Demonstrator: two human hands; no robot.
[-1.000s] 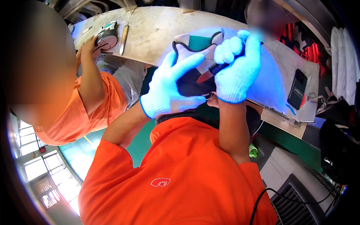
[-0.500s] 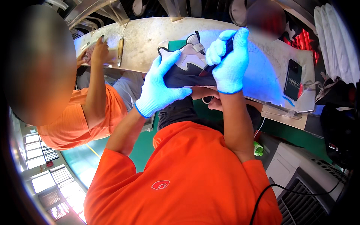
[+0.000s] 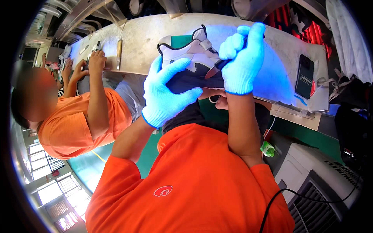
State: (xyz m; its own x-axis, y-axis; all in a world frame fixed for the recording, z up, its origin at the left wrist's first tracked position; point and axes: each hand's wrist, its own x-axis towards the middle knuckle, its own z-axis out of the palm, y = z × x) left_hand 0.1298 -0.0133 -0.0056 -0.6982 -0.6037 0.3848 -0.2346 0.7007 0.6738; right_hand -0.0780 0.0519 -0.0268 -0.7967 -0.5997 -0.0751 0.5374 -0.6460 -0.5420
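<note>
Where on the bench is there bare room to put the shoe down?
Bare bench lies between the knife and the shoe, and between the right hand and the phone. The far left end, by the co-worker's hands, is crowded.

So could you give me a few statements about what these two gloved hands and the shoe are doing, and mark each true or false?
1. Both hands wear light blue knit gloves. True: the left hand and right hand are both gloved.
2. The left hand grips the shoe from its side. True.
3. The right hand is empty. False: it is closed around a dark, thin tool whose tip meets the shoe.
4. The phone lies on the bench. True: it lies at the right end.
5. The shoe is all red. False: it is white, grey and black.
6. Nobody else is at the bench. False: a person in orange works on the left.
</note>
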